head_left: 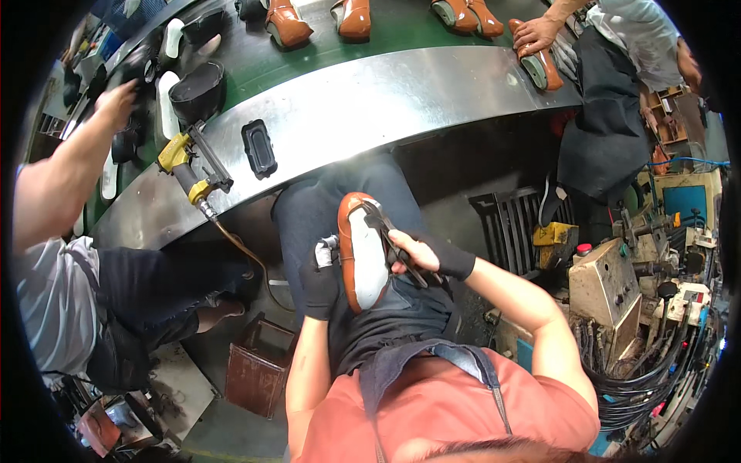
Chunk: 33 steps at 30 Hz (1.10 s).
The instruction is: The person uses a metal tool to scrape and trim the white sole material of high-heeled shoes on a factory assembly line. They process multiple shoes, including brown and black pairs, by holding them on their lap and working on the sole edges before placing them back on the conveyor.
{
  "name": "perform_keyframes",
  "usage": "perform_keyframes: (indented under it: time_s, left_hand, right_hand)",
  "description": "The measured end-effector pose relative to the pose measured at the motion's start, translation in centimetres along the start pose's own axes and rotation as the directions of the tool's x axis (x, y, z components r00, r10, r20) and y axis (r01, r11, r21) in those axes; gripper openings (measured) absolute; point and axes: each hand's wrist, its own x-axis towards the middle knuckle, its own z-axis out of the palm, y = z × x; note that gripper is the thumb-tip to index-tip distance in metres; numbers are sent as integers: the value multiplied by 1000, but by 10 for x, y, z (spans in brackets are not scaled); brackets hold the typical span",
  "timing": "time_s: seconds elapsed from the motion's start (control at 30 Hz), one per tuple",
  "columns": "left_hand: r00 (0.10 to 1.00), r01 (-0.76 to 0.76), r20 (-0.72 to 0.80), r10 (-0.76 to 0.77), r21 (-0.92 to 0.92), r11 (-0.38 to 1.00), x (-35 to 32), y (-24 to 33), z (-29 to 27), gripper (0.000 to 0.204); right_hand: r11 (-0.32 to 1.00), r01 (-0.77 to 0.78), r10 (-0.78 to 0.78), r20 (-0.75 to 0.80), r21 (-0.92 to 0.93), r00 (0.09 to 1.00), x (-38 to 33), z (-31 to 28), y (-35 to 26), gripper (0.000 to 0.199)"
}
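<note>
Over my lap lies a glossy brown shoe (366, 258), its pale, bare underside facing up and its rounded end pointing away from me. My left hand (319, 282), in a dark glove with a white-wrapped thumb, grips its left side. In my right hand (423, 256), which wears a dark fingerless glove, is a pair of dark pliers (378, 219). The jaws of the pliers meet the shoe's upper right edge near the rounded end. My right fingers are closed around the handles.
A metal-edged bench (332, 100) curves ahead, bearing a yellow nail gun (185, 163) and a black tray (258, 148). Brown shoes (353, 19) stand on the green belt (309, 65). Co-workers reach in from both sides; the right one's hand (538, 35) holds a brown shoe. Machinery (606, 278) stands right.
</note>
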Motion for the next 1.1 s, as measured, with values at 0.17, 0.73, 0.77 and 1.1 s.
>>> perform_keyframes:
  time_s: [0.17, 0.73, 0.77, 1.1]
  left_hand:
    - [884, -344, -236, 404, 256, 903, -9, -37, 37, 41]
    - [930, -217, -237, 282, 266, 939, 26, -18, 56, 58]
    - [912, -241, -215, 348, 406, 882, 23, -24, 56, 58]
    - [980, -145, 189, 58, 489, 860, 9, -44, 21, 71]
  right_hand:
    - [926, 66, 9, 197, -371, 980, 12, -51, 10, 52]
    - [803, -354, 494, 203, -480, 845, 14, -58, -23, 58]
    - [792, -275, 480, 277, -545, 832, 8, -58, -36, 65]
    - [287, 578, -412, 446, -764, 794, -33, 2, -92, 50]
